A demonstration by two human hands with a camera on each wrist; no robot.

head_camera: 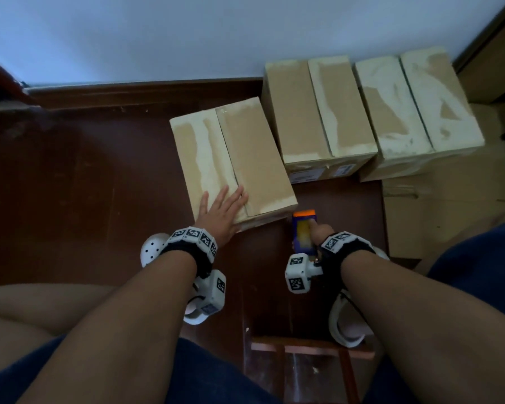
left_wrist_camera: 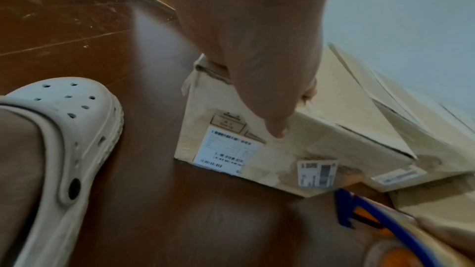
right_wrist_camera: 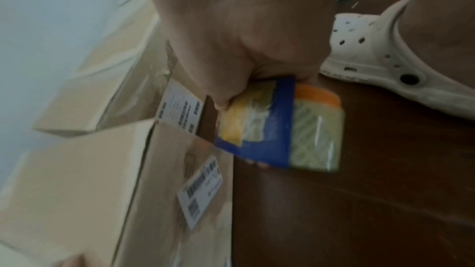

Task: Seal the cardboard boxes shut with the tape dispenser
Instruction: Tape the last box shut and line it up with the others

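A closed cardboard box (head_camera: 233,158) lies on the brown floor in front of me, its two flaps meeting along a middle seam. My left hand (head_camera: 220,211) rests flat on its near end, fingers spread and straight; in the left wrist view the left hand (left_wrist_camera: 257,48) presses the box (left_wrist_camera: 321,145) from above. My right hand (head_camera: 318,233) grips the blue and orange tape dispenser (head_camera: 303,231) just right of the box's near corner, low over the floor. The right wrist view shows the tape dispenser (right_wrist_camera: 280,127) in my curled fingers (right_wrist_camera: 223,80), beside the box (right_wrist_camera: 77,180).
Two more closed boxes, one (head_camera: 318,112) and another (head_camera: 414,103), stand side by side against the white wall at the back right. Flattened cardboard (head_camera: 438,211) lies on the floor to the right. My feet in white clogs (head_camera: 152,249) sit near my wrists.
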